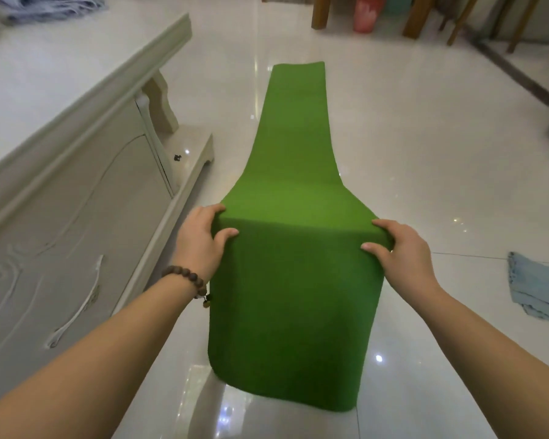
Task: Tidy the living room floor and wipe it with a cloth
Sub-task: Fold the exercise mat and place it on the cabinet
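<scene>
Head view shows both hands lifting a long green mat [293, 172] at a fold: left hand [200, 240] and right hand [400, 248] each curl fingers around an edge. Its far end lies on the glossy tiled floor [425, 137], with a cream cabinet [76, 201] at left and a blue cloth [537, 289] at right.

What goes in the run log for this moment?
step: lifting green mat | left hand: grips fold | right hand: grips fold | blue cloth: on floor
</scene>
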The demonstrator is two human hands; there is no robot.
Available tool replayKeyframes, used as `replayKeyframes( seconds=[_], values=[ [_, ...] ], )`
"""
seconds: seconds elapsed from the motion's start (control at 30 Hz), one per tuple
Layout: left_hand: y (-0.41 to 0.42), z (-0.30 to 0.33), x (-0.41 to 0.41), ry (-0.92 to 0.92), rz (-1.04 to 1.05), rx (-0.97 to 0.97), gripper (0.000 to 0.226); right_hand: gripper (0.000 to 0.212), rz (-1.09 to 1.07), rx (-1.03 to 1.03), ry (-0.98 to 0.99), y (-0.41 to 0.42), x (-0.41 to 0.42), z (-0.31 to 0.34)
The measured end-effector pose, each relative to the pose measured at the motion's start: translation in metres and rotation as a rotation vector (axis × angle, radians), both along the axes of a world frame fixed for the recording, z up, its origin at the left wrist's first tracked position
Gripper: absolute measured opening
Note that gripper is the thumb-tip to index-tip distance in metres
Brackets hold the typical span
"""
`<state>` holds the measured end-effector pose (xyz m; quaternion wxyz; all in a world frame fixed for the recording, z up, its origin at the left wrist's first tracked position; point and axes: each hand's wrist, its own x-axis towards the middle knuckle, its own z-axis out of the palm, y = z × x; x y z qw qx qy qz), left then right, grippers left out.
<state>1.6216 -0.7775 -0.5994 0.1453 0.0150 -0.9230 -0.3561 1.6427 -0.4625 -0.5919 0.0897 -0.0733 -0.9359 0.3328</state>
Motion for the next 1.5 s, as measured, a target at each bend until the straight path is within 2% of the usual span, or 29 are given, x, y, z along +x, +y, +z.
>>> replayKeyframes(
  seconds=[0.2,0.27,0.37,0.6,0.73,0.77,0.93,1.1,1.17,1.27,1.33,1.43,1.5],
  values=[
    [-0.001,0.05,0.002,0.34,-0.042,0.004,0.027,0.026,-0.063,0.004,0.27,0.006,0.017,0.047],
    [0.0,0.065,0.005,0.414,-0.111,0.053,0.023,0.019,-0.011,-0.026,0.364,0.01,0.023,0.062],
    [0.002,0.087,0.01,0.412,-0.184,0.186,0.018,0.028,0.072,-0.144,0.392,0.014,0.032,0.084],
    [0.015,0.131,0.018,0.596,-0.183,0.271,0.015,0.041,0.013,-0.325,0.597,0.008,0.038,0.121],
    [0.017,0.144,0.008,0.716,-0.132,0.26,0.018,0.024,-0.002,-0.266,0.726,-0.003,0.032,0.14],
    [0.018,0.142,0.001,0.714,-0.109,0.246,0.019,0.027,-0.007,-0.245,0.734,-0.004,0.025,0.14],
    [0.025,0.106,-0.034,0.4,-0.018,0.28,0.032,0.032,-0.053,-0.22,0.578,-0.007,-0.02,0.106],
    [0.03,0.07,-0.053,-0.016,0.037,0.456,0.072,0.02,-0.062,-0.251,0.403,-0.004,-0.052,0.058],
    [0.029,0.058,-0.06,-0.145,0.023,0.481,0.069,0.018,-0.051,-0.256,0.363,-0.005,-0.057,0.046],
    [0.033,0.044,-0.07,-0.227,0.0,0.491,0.061,0.017,-0.053,-0.271,0.339,-0.001,-0.062,0.033],
    [0.039,0.038,-0.078,-0.223,0.034,0.475,0.057,0.024,-0.053,-0.316,0.28,0.007,-0.063,0.031],
    [0.05,0.04,-0.085,-0.232,0.154,0.456,0.056,0.053,-0.02,-0.511,0.022,0.021,-0.058,0.032],
    [0.057,0.051,-0.085,-0.268,0.221,0.43,0.058,0.056,0.028,-0.544,-0.155,0.029,-0.05,0.032]
  ],
)
